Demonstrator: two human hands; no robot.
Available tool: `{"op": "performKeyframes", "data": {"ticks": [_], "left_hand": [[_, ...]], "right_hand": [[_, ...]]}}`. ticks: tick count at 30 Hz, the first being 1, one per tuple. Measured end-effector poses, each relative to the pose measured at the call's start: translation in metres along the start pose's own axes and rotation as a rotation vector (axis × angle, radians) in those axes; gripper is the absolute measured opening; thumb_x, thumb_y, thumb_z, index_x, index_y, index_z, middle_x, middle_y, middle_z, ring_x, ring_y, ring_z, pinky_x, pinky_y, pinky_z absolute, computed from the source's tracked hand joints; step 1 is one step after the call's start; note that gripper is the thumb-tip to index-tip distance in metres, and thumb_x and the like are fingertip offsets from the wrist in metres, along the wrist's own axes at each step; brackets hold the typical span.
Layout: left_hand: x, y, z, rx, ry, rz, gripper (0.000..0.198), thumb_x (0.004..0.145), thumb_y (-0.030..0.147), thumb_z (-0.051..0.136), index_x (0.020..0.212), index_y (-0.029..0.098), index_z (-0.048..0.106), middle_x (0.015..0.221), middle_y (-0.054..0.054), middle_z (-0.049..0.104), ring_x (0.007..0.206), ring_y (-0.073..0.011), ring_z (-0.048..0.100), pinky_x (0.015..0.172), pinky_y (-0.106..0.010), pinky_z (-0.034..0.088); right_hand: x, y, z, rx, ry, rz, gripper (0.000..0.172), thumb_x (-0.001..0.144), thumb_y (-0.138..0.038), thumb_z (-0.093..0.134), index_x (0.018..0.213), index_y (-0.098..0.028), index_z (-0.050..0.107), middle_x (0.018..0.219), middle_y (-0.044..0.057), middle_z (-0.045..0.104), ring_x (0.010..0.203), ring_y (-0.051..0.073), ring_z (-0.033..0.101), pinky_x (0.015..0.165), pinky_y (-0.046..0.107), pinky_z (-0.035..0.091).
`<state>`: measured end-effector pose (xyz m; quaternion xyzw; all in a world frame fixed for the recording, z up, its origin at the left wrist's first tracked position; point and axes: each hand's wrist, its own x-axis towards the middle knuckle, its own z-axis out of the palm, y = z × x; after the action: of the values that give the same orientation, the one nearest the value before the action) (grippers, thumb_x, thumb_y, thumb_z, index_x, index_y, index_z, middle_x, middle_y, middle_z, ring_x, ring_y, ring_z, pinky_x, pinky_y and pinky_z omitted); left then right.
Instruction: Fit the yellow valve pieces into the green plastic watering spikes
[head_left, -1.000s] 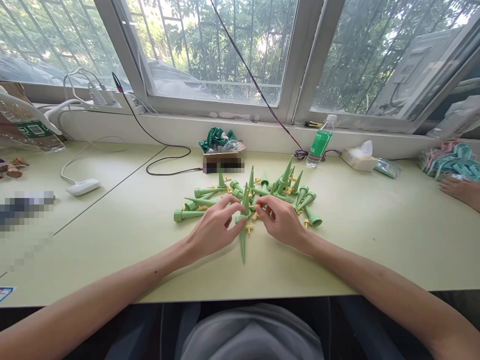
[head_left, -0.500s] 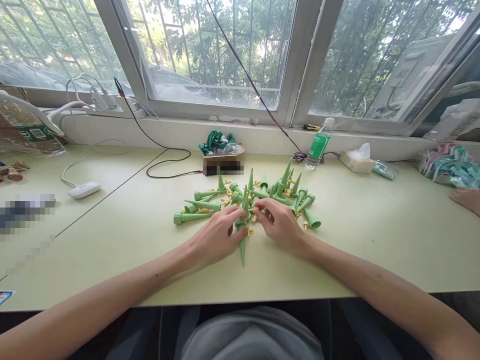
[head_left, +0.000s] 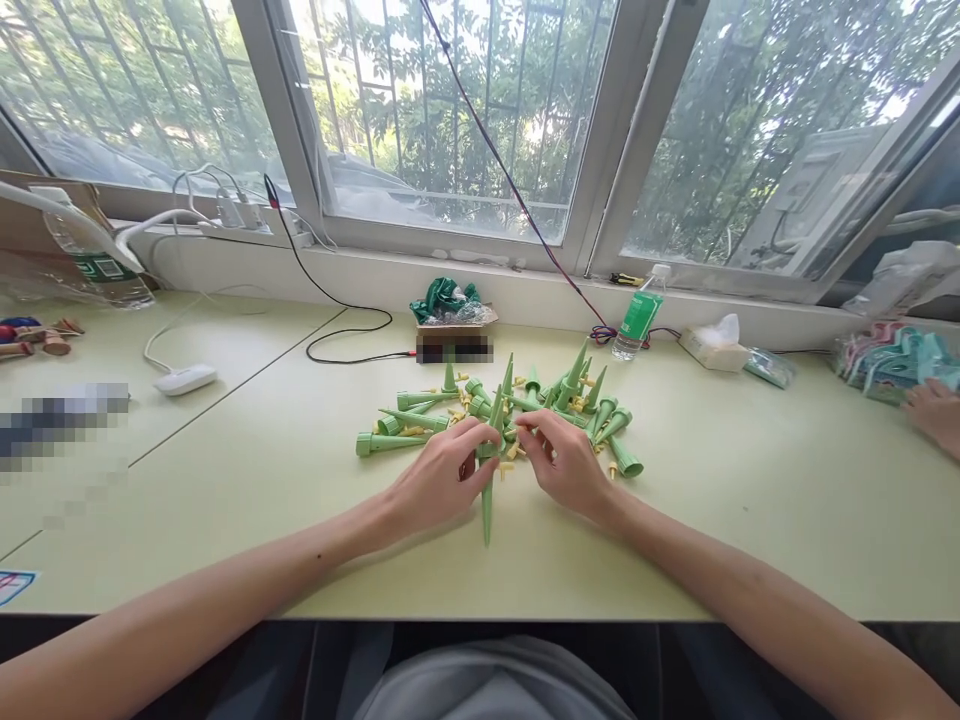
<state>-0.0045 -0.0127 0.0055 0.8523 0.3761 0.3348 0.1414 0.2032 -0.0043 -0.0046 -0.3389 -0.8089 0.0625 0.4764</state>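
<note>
My left hand [head_left: 442,465] is closed around a green plastic plant-watering spike [head_left: 487,515], with its pointed end toward me. Just to the right, the thumb and fingertips of my right hand [head_left: 566,460] pinch a small yellow plastic valve, mostly covered by the fingers. Behind both hands spreads a pile of similar green spikes [head_left: 409,420], some upright and others lying on their sides, with yellow valves [head_left: 613,469] scattered among them. One loose yellow valve [head_left: 506,470] lies on the table between my hands.
Behind the pile sits a small cardboard box [head_left: 457,322] with green plastic in it. A water bottle [head_left: 639,318] and a tissue box [head_left: 714,348] stand back right. Another person's hand [head_left: 934,415] touches bagged hangers [head_left: 892,365] at the right edge. A white device [head_left: 185,380] lies left.
The view has shifted slightly. My right hand's fingertips have drawn a little away from the spike in my left hand. The other person's hand has reached up onto the bagged hangers.
</note>
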Motion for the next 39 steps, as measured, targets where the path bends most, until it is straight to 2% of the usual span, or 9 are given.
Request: {"op": "performKeyframes", "data": {"ticks": [11,17,25,34,39], "left_hand": [[0.0008,-0.0042,-0.0024,0.026,0.163,0.068,0.008,0.097,0.02,0.054,0.102,0.02,0.059,0.086,0.001,0.06,0.052,-0.0056,0.049,0.055,-0.021,0.043],[0.0,-0.0045,-0.001,0.035,0.174,0.049,0.009,0.095,0.018,0.056,0.103,0.02,0.059,0.079,0.003,0.062,0.051,-0.0059,0.049,0.052,-0.019,0.041],[0.001,-0.0029,-0.0019,0.032,0.196,0.046,0.008,0.096,0.02,0.053,0.101,0.019,0.059,0.083,0.001,0.064,0.049,-0.0061,0.049,0.051,-0.021,0.041],[0.0014,-0.0013,-0.0029,0.028,0.213,0.029,0.008,0.095,0.021,0.054,0.1,0.019,0.06,0.084,0.0,0.065,0.048,-0.0059,0.047,0.05,-0.021,0.041],[0.0011,-0.0004,-0.0039,0.021,0.23,0.023,0.007,0.095,0.022,0.053,0.099,0.019,0.059,0.084,0.0,0.065,0.047,-0.0058,0.045,0.049,-0.021,0.04]], "right_hand": [[-0.0004,-0.0015,0.001,0.022,0.006,-0.019,0.009,0.101,-0.021,0.048,0.099,-0.02,0.056,0.086,0.003,0.063,0.063,0.012,0.054,0.059,0.024,0.045],[-0.0011,-0.0007,0.0013,0.013,-0.015,-0.024,0.01,0.101,-0.022,0.046,0.101,-0.02,0.056,0.088,0.005,0.064,0.065,0.013,0.055,0.059,0.025,0.044],[-0.0014,-0.0008,0.0013,0.008,-0.062,-0.006,0.011,0.102,-0.024,0.046,0.099,-0.021,0.057,0.084,0.003,0.062,0.067,0.014,0.056,0.064,0.026,0.045],[-0.0009,-0.002,0.0007,0.016,0.014,-0.049,0.009,0.102,-0.023,0.047,0.1,-0.021,0.056,0.085,0.004,0.062,0.063,0.013,0.054,0.058,0.024,0.044],[-0.0007,-0.0026,0.0006,0.003,0.011,-0.038,0.009,0.102,-0.024,0.046,0.099,-0.021,0.055,0.083,0.003,0.061,0.061,0.013,0.053,0.057,0.024,0.044]]}}
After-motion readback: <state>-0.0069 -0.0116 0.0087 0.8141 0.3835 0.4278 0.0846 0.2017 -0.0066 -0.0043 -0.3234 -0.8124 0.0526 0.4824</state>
